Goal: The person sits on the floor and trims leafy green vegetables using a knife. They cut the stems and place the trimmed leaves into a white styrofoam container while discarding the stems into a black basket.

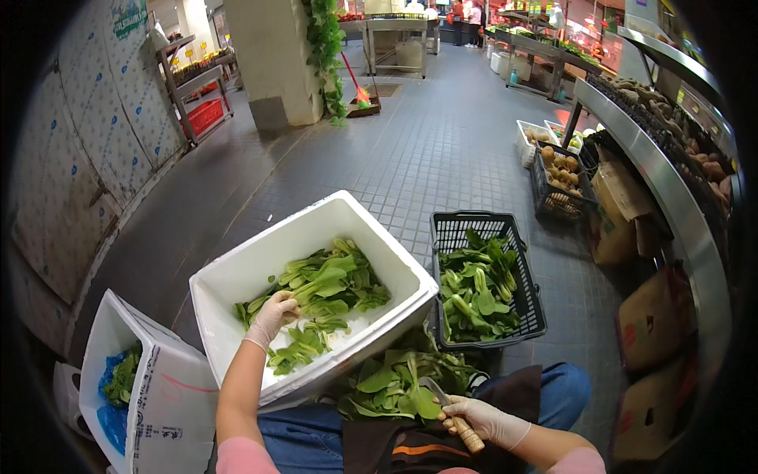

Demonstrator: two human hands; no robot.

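My left hand (274, 317), in a thin pale glove, reaches into a white foam box (231, 278). Its fingers are closed on the base of a leafy green, apparently bok choy (324, 283); more heads lie around it, and small loose leaves (303, 348) rest nearer me. My gloved right hand (482, 419) grips the wooden handle of a knife (468, 435) with a curved metal blade. Below that blade, cut leaves (388, 385) are heaped on the floor between my legs. To the right of the box, a black plastic basket (536, 314) holds several heads of the same greens.
On the left stands a second foam box (177, 391) with greens and blue plastic inside. Crates of round brown produce (559, 172) and cardboard boxes (654, 320) line the metal shelf (651, 160) at right. Ahead are a pillar (275, 65) and a broom with dustpan (362, 98).
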